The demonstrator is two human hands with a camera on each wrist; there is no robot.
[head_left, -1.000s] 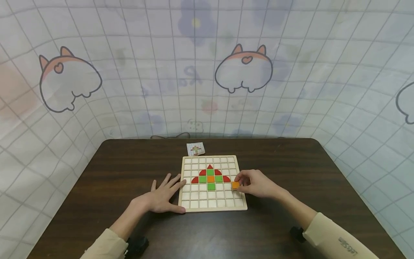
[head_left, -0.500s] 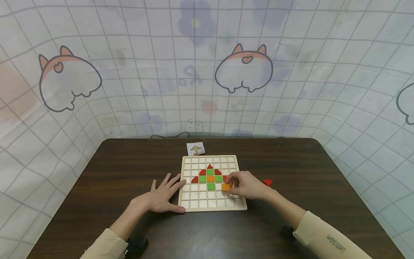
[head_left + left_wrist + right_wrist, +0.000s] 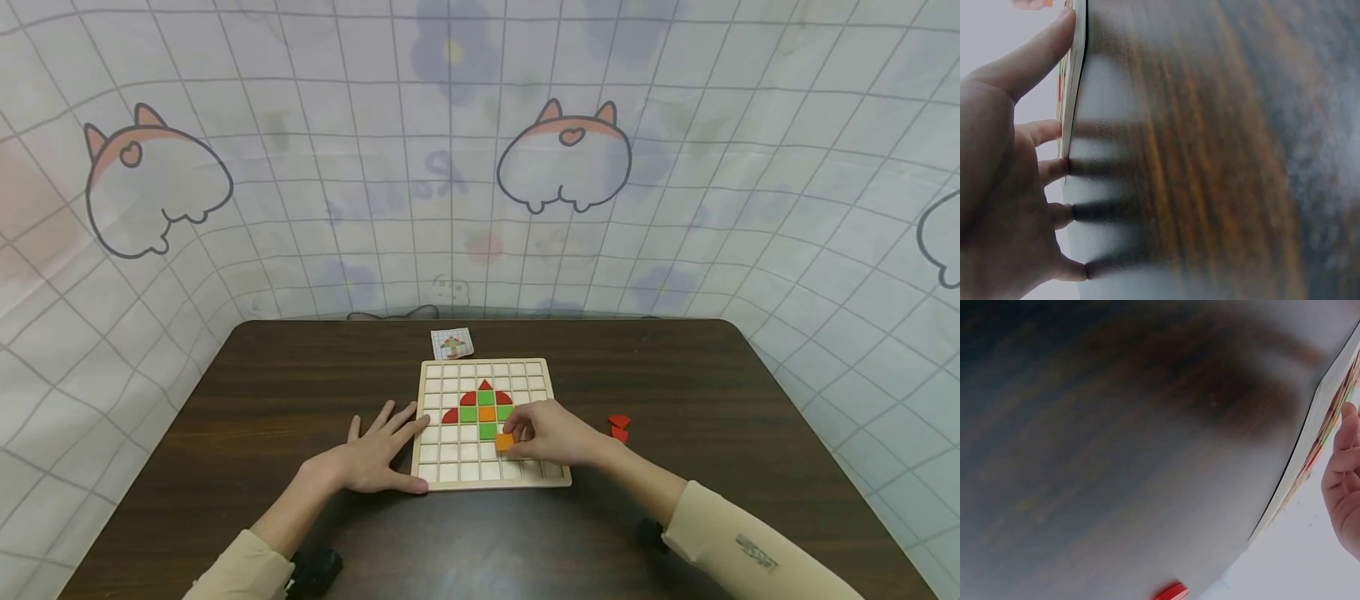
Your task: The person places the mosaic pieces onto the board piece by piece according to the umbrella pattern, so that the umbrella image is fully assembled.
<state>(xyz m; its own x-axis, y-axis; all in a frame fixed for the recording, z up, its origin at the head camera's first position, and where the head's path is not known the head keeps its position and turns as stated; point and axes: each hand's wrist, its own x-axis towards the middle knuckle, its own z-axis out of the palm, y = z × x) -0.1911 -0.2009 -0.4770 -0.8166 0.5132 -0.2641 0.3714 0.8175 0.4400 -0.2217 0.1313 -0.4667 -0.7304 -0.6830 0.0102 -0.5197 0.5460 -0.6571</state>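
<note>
A pale wooden grid board (image 3: 450, 475) lies on the dark table, with red, green and orange tiles set in its upper middle cells. My right hand (image 3: 553, 433) pinches an orange square tile (image 3: 504, 442) between thumb and fingers, over the board just below and right of the lowest green tile (image 3: 487, 431). It covers the right end of the tile pattern. My left hand (image 3: 367, 454) is spread flat at the board's left edge, thumb and a fingertip touching the frame. In the left wrist view the left hand's thumb (image 3: 1041, 56) presses against the board's side.
A small picture card (image 3: 452, 343) with a similar coloured pattern lies behind the board. Loose red pieces (image 3: 619, 422) rest on the table (image 3: 675, 375) to the right, beside my right forearm. A printed cloth (image 3: 375, 167) hangs around the table's back and sides.
My right hand has carried the orange tile leftward across the board, from its right edge toward the middle. The loose red pieces have come into sight behind it. My left hand stays put.
</note>
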